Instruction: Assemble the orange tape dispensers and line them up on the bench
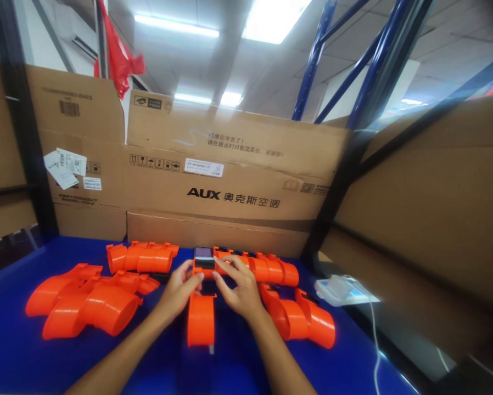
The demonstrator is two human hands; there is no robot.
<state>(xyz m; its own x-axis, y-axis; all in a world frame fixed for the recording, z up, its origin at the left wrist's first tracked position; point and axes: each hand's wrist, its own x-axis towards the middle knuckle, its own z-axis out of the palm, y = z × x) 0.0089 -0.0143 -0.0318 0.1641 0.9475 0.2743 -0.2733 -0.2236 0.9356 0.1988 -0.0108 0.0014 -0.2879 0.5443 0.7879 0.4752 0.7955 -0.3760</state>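
Note:
At the middle of the table, an orange plastic part [197,271] carries a small dark device with a grey screen [204,257]. My left hand [178,288] grips its left side, thumb along the front edge. On the right side, my right hand [242,285] has its thumb at the lower edge and a forefinger by the screen; it is closed on the same part. Just below the hands, a curved orange plastic band [201,322] stands on the blue table. Some of my fingers are hidden behind the part.
Orange bands lie in groups at the left [92,304], back left [143,258], back right [273,270] and right [302,318] of the blue table [147,362]. A clear plastic box [345,291] with a white cable sits on the right. Cardboard [230,181] walls the back.

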